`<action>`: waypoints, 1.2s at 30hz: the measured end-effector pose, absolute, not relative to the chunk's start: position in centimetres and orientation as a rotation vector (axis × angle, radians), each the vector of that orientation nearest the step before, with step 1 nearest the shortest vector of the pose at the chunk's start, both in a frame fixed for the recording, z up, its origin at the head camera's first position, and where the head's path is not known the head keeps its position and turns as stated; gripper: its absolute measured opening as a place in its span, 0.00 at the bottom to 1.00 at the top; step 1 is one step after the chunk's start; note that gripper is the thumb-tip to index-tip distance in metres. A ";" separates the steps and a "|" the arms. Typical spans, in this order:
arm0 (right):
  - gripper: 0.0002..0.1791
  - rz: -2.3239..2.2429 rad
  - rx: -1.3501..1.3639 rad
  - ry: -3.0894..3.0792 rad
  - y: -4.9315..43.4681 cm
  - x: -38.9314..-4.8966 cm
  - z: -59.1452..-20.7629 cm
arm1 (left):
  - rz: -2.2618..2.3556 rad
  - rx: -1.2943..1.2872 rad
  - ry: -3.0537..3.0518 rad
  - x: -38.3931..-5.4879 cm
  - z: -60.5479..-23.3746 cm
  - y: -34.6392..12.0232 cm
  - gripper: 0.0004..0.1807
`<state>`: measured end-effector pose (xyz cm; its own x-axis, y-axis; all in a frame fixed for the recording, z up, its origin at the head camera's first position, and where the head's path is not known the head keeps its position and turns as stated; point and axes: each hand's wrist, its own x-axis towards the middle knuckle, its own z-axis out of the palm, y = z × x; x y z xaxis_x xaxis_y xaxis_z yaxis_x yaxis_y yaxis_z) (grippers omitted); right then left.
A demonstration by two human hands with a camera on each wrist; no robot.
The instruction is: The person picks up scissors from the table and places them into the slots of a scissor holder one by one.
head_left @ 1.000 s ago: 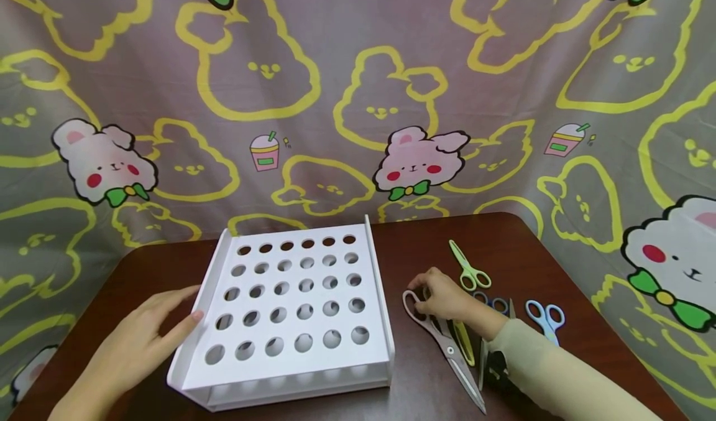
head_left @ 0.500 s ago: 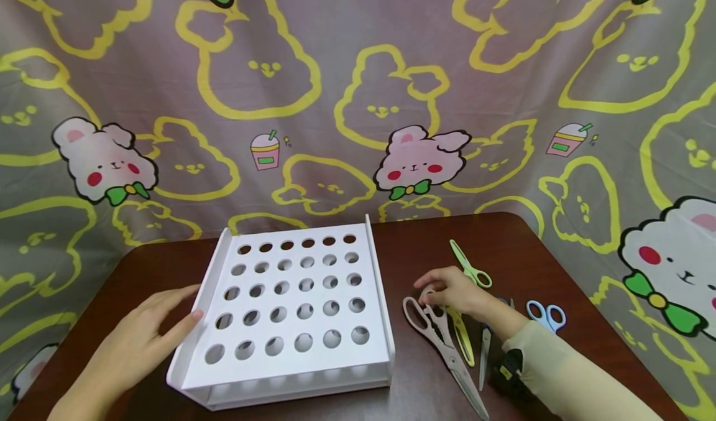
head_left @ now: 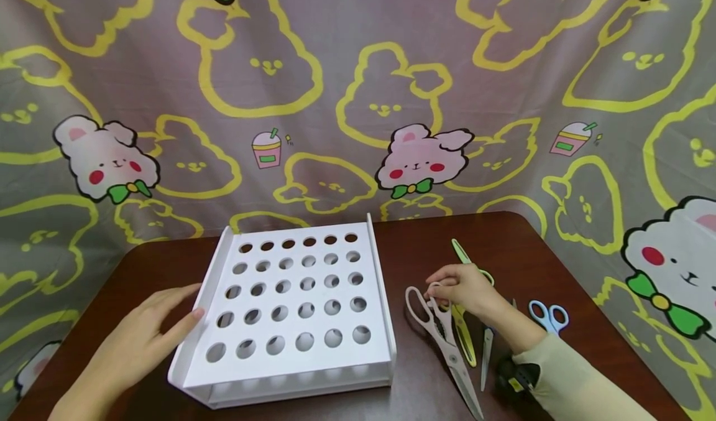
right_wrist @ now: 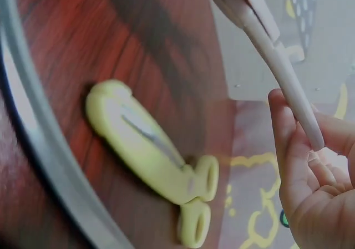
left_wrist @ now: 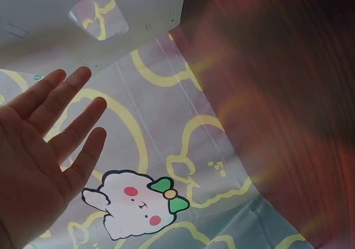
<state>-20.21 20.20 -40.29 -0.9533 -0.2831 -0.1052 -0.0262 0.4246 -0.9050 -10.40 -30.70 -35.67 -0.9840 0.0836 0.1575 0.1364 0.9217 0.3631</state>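
Observation:
My right hand (head_left: 468, 291) pinches one handle loop of a pair of pale pinkish-grey scissors (head_left: 454, 360) between thumb and fingertips. The blades point toward the table's near edge. From the right wrist view, the handle (right_wrist: 288, 82) comes down between the thumb and fingers of my right hand (right_wrist: 316, 196), raised over the table. At the other side, my left hand (head_left: 140, 340) has its fingers extended at the left wall of a white rack (head_left: 291, 328) with rows of round holes. The left wrist view shows that hand (left_wrist: 41, 149) with fingers straight and spread.
Yellow scissors (head_left: 463, 341) lie just right of the held pair, with a slim metal blade (head_left: 486, 362) beside them. Light green scissors (head_left: 461, 251) are partly behind my right hand. Blue-handled scissors (head_left: 549, 316) lie farther right on the brown table (head_left: 416, 240). A patterned curtain (head_left: 324, 66) hangs behind.
My right hand has shifted a little to the right and keeps its pinch on the handle of the pale scissors, whose handle end has swung right. The left hand and rack stay put.

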 end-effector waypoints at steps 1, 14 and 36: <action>0.15 -1.549 -0.278 2.437 20.2 -20.0 -40.0 | -0.573 -0.172 -2.938 -10.4 -35.7 -30.7 0.33; 0.12 -1.598 -0.374 2.451 20.3 -18.3 -38.0 | -0.619 -0.150 -2.999 -10.4 -35.6 -30.8 0.35; 0.13 -1.744 -0.413 2.459 19.3 -16.0 -34.5 | -0.681 -0.288 -2.871 -10.4 -36.3 -30.9 0.27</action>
<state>-16.02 19.33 -34.53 -0.9584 -0.2753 0.0754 -0.1621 0.3075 -0.9377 -10.42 -30.92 -36.28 -0.9656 0.1465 0.2148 0.2274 0.8766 0.4240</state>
